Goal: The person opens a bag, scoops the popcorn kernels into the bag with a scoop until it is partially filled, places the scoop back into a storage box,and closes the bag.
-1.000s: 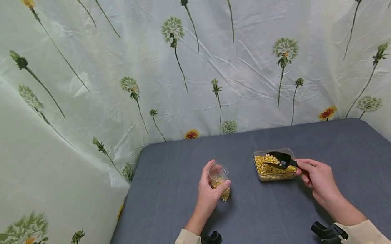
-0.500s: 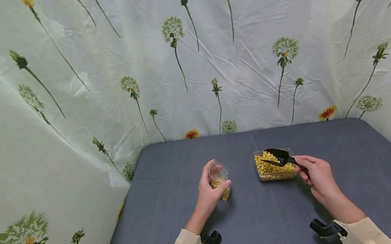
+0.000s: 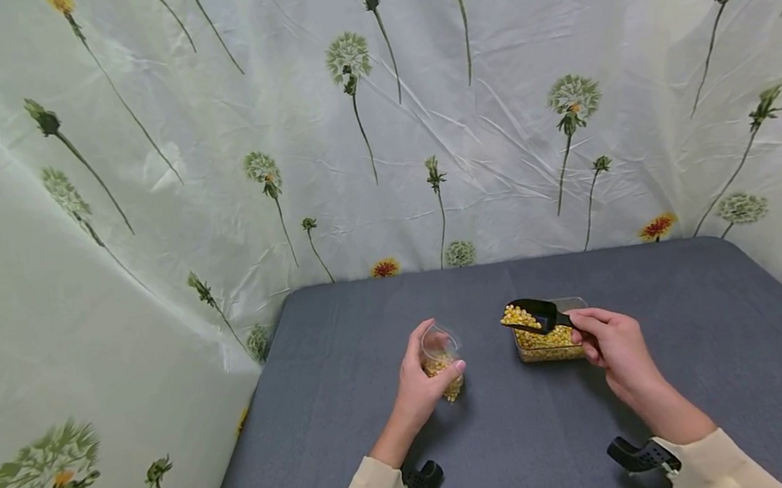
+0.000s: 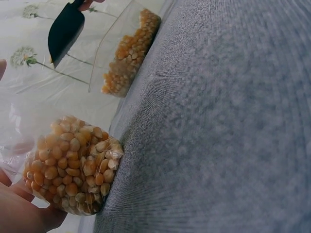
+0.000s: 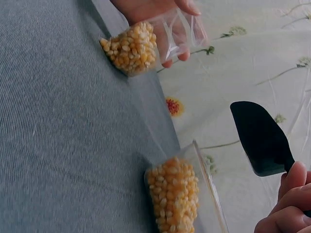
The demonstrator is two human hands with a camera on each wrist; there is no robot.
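Note:
My left hand (image 3: 420,376) grips a clear plastic bag (image 5: 131,47) by its upper part, mouth open upward. Corn kernels (image 4: 73,165) fill the lower part of the bag, which rests on the table. With my right hand (image 3: 621,349) I hold a black scoop (image 3: 544,314) by its handle. A heap of kernels (image 3: 519,316) lies in the scoop, which is raised over the left side of a clear rectangular container (image 3: 573,304). More corn kernels (image 5: 174,196) lie in that container. In the right wrist view the scoop's dark underside hides its load.
A grey cloth-covered table (image 3: 344,335) carries the bag and, to its right, the container. Behind it and on the left hangs a pale curtain (image 3: 295,106) printed with dandelions. Black straps (image 3: 643,455) sit on both wrists below cream sleeves (image 3: 720,466).
My right hand has lifted the scoop out of the corn and moved it left, now loaded with kernels. The left hand and the bag have stayed nearly in place.

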